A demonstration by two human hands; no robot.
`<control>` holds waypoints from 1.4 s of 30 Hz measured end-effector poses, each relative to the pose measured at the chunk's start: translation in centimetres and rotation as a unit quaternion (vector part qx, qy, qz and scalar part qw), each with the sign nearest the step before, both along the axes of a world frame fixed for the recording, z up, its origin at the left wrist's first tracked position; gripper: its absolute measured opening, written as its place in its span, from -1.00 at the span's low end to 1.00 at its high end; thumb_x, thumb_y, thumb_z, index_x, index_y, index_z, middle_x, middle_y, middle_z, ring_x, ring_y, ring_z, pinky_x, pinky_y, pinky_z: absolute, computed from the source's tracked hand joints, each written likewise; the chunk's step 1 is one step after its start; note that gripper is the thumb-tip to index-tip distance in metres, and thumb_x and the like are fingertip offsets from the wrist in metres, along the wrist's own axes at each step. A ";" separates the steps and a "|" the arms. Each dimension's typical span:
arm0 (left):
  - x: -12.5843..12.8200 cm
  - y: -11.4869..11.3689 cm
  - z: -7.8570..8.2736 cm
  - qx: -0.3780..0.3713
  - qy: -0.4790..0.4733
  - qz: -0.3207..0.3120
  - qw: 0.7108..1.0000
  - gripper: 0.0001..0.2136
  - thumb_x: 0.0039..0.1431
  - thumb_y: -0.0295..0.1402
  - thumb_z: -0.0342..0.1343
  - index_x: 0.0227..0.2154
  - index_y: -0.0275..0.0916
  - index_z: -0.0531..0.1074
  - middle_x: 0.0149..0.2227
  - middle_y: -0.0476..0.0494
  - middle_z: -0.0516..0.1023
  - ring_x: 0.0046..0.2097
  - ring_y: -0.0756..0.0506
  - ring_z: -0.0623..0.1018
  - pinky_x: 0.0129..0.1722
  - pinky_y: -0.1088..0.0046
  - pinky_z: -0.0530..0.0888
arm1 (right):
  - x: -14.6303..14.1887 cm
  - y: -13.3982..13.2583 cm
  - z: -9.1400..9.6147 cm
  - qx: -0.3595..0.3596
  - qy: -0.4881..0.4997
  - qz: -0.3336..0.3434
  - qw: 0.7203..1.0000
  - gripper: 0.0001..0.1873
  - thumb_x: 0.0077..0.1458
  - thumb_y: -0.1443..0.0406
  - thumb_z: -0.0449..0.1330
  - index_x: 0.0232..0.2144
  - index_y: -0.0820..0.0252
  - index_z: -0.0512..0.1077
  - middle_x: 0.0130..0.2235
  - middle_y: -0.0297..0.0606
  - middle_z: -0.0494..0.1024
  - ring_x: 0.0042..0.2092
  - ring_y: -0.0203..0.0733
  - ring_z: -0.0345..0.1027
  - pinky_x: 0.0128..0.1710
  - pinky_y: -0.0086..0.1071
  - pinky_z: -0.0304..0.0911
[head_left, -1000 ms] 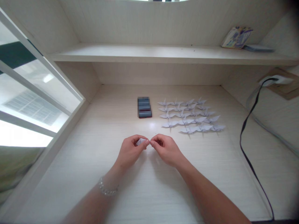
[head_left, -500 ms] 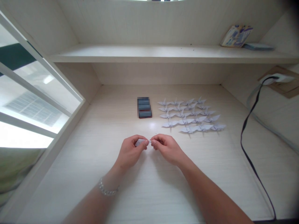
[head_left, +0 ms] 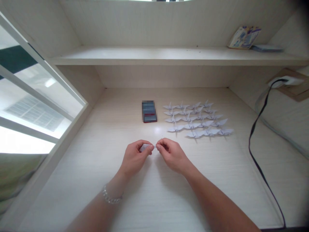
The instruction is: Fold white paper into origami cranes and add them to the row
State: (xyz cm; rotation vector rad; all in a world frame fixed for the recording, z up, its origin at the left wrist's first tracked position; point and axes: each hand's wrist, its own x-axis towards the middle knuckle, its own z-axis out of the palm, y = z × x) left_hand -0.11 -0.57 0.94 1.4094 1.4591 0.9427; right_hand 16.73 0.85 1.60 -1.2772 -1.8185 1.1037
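A small folded white paper piece (head_left: 145, 148), probably an origami crane in the making, is pinched in my left hand (head_left: 134, 157). My right hand (head_left: 170, 155) meets its far tip, with the fingertips closed around it, though the fingers hide most of that end. Both hands hover just above the pale wood-grain desk (head_left: 96, 190). Farther away, several folded paper cranes (head_left: 195, 120) lie in neat rows. To their left lies a pixelated dark rectangular object (head_left: 149, 111). A beaded bracelet (head_left: 111, 197) circles my left wrist.
A white shelf (head_left: 169, 56) spans the desk's back, holding a booklet (head_left: 244, 37) and a flat item (head_left: 266, 48) at the right. A black cable (head_left: 256, 154) runs down the right side from a wall socket (head_left: 285, 82). A window (head_left: 31, 96) lines the left.
My hands stay almost in place. The right fingertips have shifted slightly at the paper's tip, and the view has moved very little.
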 end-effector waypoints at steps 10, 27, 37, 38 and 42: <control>0.0 0.0 0.3 -0.002 -0.037 -0.011 0.999 -0.80 0.03 -0.24 0.13 -0.40 -0.29 0.49 -0.50 -0.11 0.52 -0.43 -0.04 0.48 -0.41 0.51 0.39 | 0.1 -0.2 0.4 0.030 -0.015 0.011 0.999 -0.85 0.10 0.31 0.07 -0.42 0.20 0.42 -0.43 -0.32 0.46 -0.40 -0.31 0.29 -0.43 -0.45 0.15; 0.3 -0.4 0.9 -0.006 -0.015 -0.060 0.998 -0.83 0.05 -0.28 0.09 -0.45 -0.28 0.47 -0.55 -0.05 0.46 -0.49 0.00 0.40 -0.49 0.54 0.32 | 0.1 0.0 1.0 -0.008 -0.042 0.033 0.999 -0.90 -0.07 0.38 0.11 -0.53 0.23 0.44 -0.51 -0.33 0.47 -0.44 -0.32 0.29 -0.44 -0.46 0.14; -0.8 0.0 1.1 -0.022 -0.057 -0.031 0.998 -0.83 0.02 -0.28 0.13 -0.45 -0.32 0.44 -0.57 -0.05 0.42 -0.49 0.00 0.39 -0.48 0.52 0.31 | 0.5 0.2 0.9 -0.049 -0.015 0.036 0.998 -0.88 -0.12 0.41 0.08 -0.54 0.23 0.43 -0.51 -0.33 0.48 -0.45 -0.32 0.29 -0.43 -0.45 0.17; -0.9 0.0 1.1 -0.020 -0.061 -0.019 0.998 -0.82 0.01 -0.28 0.14 -0.45 -0.32 0.44 -0.58 -0.05 0.42 -0.50 0.00 0.38 -0.48 0.52 0.31 | 0.7 0.3 0.8 -0.053 -0.011 0.033 0.998 -0.87 -0.12 0.41 0.08 -0.54 0.23 0.44 -0.50 -0.32 0.49 -0.45 -0.31 0.30 -0.42 -0.45 0.18; -0.9 0.0 1.0 -0.018 -0.061 -0.019 0.998 -0.82 0.01 -0.26 0.13 -0.45 -0.31 0.44 -0.57 -0.05 0.42 -0.49 -0.01 0.39 -0.48 0.52 0.31 | 1.0 0.6 0.6 -0.065 0.019 0.016 0.998 -0.86 -0.04 0.35 0.09 -0.47 0.24 0.46 -0.45 -0.28 0.51 -0.41 -0.29 0.33 -0.41 -0.44 0.20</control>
